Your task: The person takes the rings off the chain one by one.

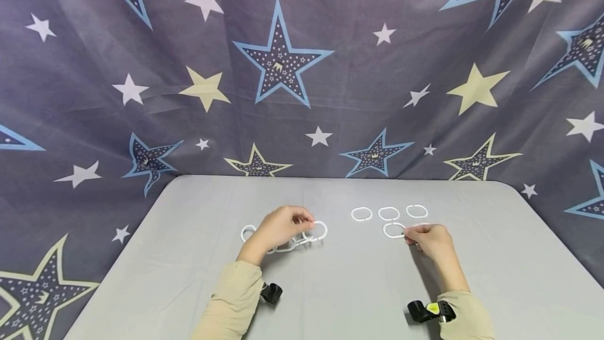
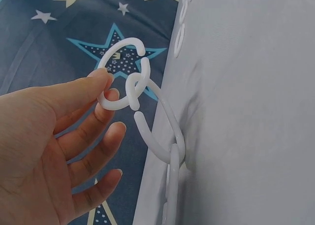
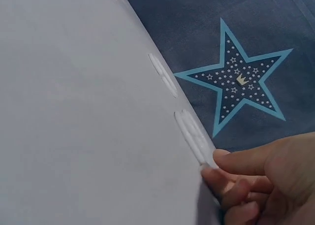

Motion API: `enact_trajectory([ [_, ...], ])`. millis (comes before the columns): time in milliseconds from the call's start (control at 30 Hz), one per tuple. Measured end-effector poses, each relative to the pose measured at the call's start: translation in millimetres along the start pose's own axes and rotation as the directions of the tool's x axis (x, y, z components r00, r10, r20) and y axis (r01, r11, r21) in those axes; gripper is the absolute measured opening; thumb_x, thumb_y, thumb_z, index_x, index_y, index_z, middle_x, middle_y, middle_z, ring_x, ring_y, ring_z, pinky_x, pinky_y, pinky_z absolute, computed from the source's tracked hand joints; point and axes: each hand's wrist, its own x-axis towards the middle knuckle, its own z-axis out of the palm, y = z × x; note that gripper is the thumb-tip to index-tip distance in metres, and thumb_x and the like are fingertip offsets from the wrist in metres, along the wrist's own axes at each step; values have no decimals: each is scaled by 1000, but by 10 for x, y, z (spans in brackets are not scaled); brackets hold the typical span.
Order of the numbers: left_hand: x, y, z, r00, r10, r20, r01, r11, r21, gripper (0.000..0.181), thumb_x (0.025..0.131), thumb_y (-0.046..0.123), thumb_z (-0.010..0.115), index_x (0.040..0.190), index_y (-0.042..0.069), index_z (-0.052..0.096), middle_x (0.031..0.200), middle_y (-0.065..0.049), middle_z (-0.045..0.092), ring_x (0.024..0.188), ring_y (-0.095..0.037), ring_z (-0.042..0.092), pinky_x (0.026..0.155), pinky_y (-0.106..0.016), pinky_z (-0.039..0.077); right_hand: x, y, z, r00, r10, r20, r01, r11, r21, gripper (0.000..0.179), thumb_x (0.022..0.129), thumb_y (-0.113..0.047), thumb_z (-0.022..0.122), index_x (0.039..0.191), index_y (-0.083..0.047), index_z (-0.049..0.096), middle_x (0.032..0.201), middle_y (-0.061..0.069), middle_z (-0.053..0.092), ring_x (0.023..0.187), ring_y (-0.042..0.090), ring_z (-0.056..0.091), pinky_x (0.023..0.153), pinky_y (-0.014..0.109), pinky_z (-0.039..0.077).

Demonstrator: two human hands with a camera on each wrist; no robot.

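My left hand (image 1: 282,226) pinches the end link of a white plastic chain (image 2: 170,104) between thumb and forefinger, above the table. In the left wrist view, that oval end link (image 2: 118,47) has a small gap in its side and hooks through the one below it. The rest of the chain trails down to the left, partly behind the hand. On the right, my right hand (image 1: 430,240) pinches the end of a loose white link (image 1: 393,231) with thumb and forefinger. Its fingertips hide the right end of that link.
Behind it lie several loose white links: one to the left (image 1: 362,214), one in the middle (image 1: 389,213) and one to the right (image 1: 417,211). Another is partly hidden by the right hand. The grey table (image 1: 330,298) meets a star-patterned curtain (image 1: 349,83) at its back edge.
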Motion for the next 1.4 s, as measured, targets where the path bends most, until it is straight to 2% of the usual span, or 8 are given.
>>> enact_trajectory([
  [300, -5, -5, -19, 1000, 3, -7, -3, 1000, -2, 8, 92, 30, 71, 98, 26, 74, 85, 15, 63, 83, -8, 58, 78, -35, 47, -18, -93, -94, 1000, -22, 1, 22, 993, 116, 34, 94, -17, 67, 108, 14, 66, 75, 5, 72, 60, 12, 62, 57, 25, 52],
  [600, 6, -12, -48, 1000, 9, -15, -10, 1000, -11, 10, 92, 30, 71, 98, 24, 75, 85, 15, 64, 84, -8, 58, 79, -36, 47, -69, -337, 43, 985, -152, 78, 131, 966, 224, 38, 95, -15, 67, 119, 14, 62, 88, 11, 74, 68, 11, 63, 63, 25, 53],
  [767, -5, -20, -63, 1000, 9, -9, -9, 1000, -21, 8, 92, 30, 71, 98, 25, 74, 87, 14, 64, 84, -8, 58, 80, -36, 47, -107, -417, 147, 972, -198, 124, 158, 948, 277, 39, 95, -16, 68, 122, 12, 61, 94, 13, 74, 71, 15, 65, 64, 26, 53],
  [900, -25, -32, -65, 1000, -1, -10, 0, 1000, -31, 9, 92, 29, 71, 98, 25, 74, 87, 13, 64, 85, -9, 58, 81, -37, 47, -133, -463, 242, 965, -224, 135, 180, 944, 277, 36, 95, -12, 67, 121, 12, 61, 93, 11, 74, 71, 16, 64, 63, 25, 51],
  [1133, -67, -87, -100, 999, -17, -30, 16, 1000, -23, 9, 91, 32, 71, 97, 26, 74, 85, 14, 64, 86, -9, 58, 83, -37, 47, -150, -513, 546, 946, -286, 152, 240, 934, 266, 29, 92, -6, 68, 114, 12, 64, 93, 14, 73, 69, 25, 65, 58, 27, 50],
  [1400, -59, -53, -120, 999, -14, -34, 13, 999, -37, 12, 92, 32, 71, 99, 23, 75, 85, 13, 63, 87, -9, 58, 83, -37, 47, -248, -611, 746, 940, -299, 165, 255, 937, 240, 28, 91, -8, 70, 113, 8, 66, 95, 14, 72, 71, 26, 66, 57, 29, 50],
])
